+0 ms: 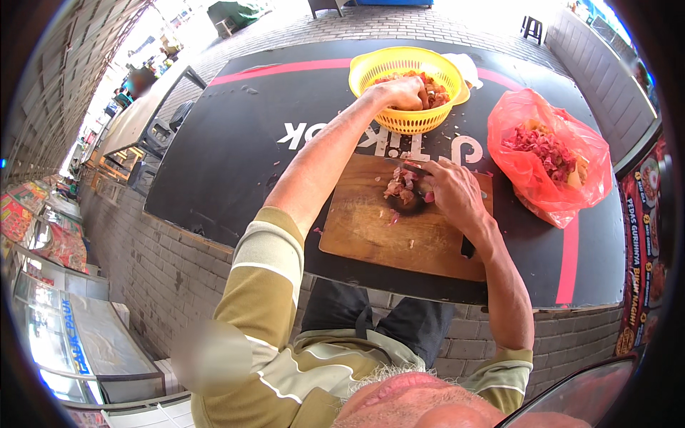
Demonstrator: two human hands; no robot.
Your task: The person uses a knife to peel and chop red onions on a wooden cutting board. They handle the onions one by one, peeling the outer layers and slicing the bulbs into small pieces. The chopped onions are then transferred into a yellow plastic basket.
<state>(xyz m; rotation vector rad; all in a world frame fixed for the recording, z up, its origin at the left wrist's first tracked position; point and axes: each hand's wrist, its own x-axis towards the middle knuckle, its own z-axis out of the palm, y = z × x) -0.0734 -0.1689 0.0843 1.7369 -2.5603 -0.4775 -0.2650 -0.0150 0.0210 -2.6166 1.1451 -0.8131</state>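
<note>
My left hand [404, 93] reaches into a yellow plastic colander [412, 123] at the far side of the table. Its fingers curl down into the reddish shallots [437, 91] there, and what they grip is hidden. Nearer to me, my right hand [455, 187] is closed over a wooden cutting board [378, 239], on what looks like a knife [416, 170], its dark end showing past the fingers and the rest mostly covered. Beside those fingers lies a small heap of cut shallot pieces [401, 184] on the board, around a dark patch.
A red plastic bag [519, 182] of shallots and peel stands open on the right of the black table [235, 157]. Something white [465, 68] lies behind the colander. Scraps are scattered around the board. A wooden table [139, 121] with stools is at far left.
</note>
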